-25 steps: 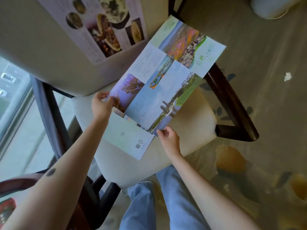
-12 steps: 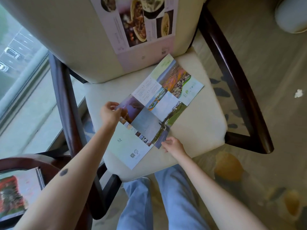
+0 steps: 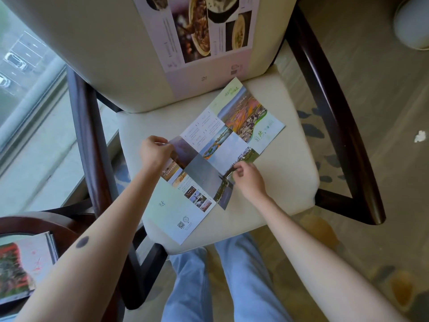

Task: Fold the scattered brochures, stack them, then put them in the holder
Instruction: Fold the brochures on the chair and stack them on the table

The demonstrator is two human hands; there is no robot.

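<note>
Counting paper: one scenic brochure (image 3: 222, 145) lying open on the chair seat (image 3: 283, 180), one food brochure (image 3: 204, 43) propped on the backrest (image 3: 92, 54), and one stack (image 3: 23, 263) lower left. Both hands pinch the scenic one, the left hand (image 3: 155, 153) at its left edge and the right hand (image 3: 249, 180) at its right.

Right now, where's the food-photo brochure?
The food brochure rests against the chair back, top centre of the head view, just beyond the landscape brochure on the seat.
</note>
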